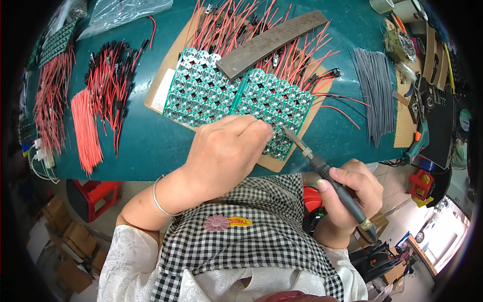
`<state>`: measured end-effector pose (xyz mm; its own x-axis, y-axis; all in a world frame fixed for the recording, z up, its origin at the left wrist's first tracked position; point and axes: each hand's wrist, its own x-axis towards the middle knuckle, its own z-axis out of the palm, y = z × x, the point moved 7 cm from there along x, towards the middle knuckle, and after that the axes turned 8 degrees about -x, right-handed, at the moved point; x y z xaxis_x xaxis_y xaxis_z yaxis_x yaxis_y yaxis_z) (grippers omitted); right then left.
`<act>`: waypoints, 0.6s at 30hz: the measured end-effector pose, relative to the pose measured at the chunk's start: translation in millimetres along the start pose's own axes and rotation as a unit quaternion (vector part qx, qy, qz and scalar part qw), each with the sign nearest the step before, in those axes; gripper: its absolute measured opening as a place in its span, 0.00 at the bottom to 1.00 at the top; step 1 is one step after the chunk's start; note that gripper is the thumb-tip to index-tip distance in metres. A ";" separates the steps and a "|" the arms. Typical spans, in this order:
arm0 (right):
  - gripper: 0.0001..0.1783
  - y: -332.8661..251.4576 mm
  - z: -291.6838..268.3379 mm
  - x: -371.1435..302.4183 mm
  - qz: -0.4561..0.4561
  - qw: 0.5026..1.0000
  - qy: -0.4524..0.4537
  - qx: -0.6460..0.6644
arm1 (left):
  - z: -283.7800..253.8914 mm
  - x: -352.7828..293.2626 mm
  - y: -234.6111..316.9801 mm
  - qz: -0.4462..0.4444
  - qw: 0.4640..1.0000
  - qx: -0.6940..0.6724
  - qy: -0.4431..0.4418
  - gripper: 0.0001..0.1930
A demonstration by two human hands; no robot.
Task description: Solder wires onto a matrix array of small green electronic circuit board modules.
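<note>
My right hand (352,194) grips a black-handled soldering iron (339,189), its metal tip pointing up and left to the lower right part of a green panel of small round circuit boards (274,95). Over the panel's lower edge my left hand (231,146) is closed, fingertips pinched near the iron's tip; what they hold is hidden. A second such panel (198,93) adjoins it on the left. Red and black wires (229,27) with connectors fan out behind both. Across the wires and the panels' far edge lies a dark metal bar (271,44).
Brown cardboard (155,90) lies under the panels on the green tabletop (141,151). To the left are a bundle of red wires (86,133), connector leads (113,83) and a wired panel (53,90). Dark grey wires (373,95) and assorted tools (421,141) sit at right.
</note>
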<state>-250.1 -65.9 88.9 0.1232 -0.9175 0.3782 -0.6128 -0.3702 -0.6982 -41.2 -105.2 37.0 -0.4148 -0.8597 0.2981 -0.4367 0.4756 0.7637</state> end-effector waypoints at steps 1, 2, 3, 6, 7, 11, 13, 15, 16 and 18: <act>0.14 0.6 -1.4 0.7 -0.004 1.000 0.005 0.002 | -2.0 -0.3 0.4 0.001 1.000 -0.004 0.008 0.09; 0.14 3.9 -4.4 0.6 -0.002 1.000 0.010 0.017 | -4.4 -0.9 1.0 0.001 1.000 -0.007 0.017 0.09; 0.14 8.9 -8.8 0.3 -0.001 0.999 0.014 0.032 | -6.3 -1.0 1.4 0.002 1.000 -0.011 0.025 0.08; 0.14 13.4 -12.8 2.3 0.007 0.999 0.007 0.050 | -4.7 2.2 2.2 0.009 1.000 -0.017 0.011 0.09; 0.14 14.1 -12.2 3.6 0.009 0.999 0.001 0.053 | -3.5 2.8 2.5 0.009 1.000 -0.013 0.008 0.09; 0.14 15.7 -6.7 6.5 0.016 0.999 -0.021 0.044 | 0.6 5.2 3.3 0.004 1.000 -0.001 -0.006 0.09; 0.15 14.8 -4.9 7.8 0.017 0.999 -0.028 0.042 | 1.6 5.5 3.1 0.001 1.000 0.002 -0.009 0.08; 0.15 11.2 -4.1 9.6 0.016 0.998 -0.037 0.037 | 2.9 5.1 1.8 0.003 1.000 0.003 -0.007 0.08; 0.15 9.3 -3.9 10.7 0.015 0.998 -0.041 0.035 | 3.8 5.1 1.4 0.003 1.000 0.007 -0.008 0.08; 0.15 4.6 -3.0 12.6 0.014 0.998 -0.047 0.031 | 5.8 5.5 0.7 0.005 1.000 0.015 -0.008 0.08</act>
<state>-253.7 -78.7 92.3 0.1807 -0.9363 0.3010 -0.5682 -0.3492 -0.7451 -48.4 -108.5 35.9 -0.4316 -0.8523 0.2956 -0.4569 0.4891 0.7430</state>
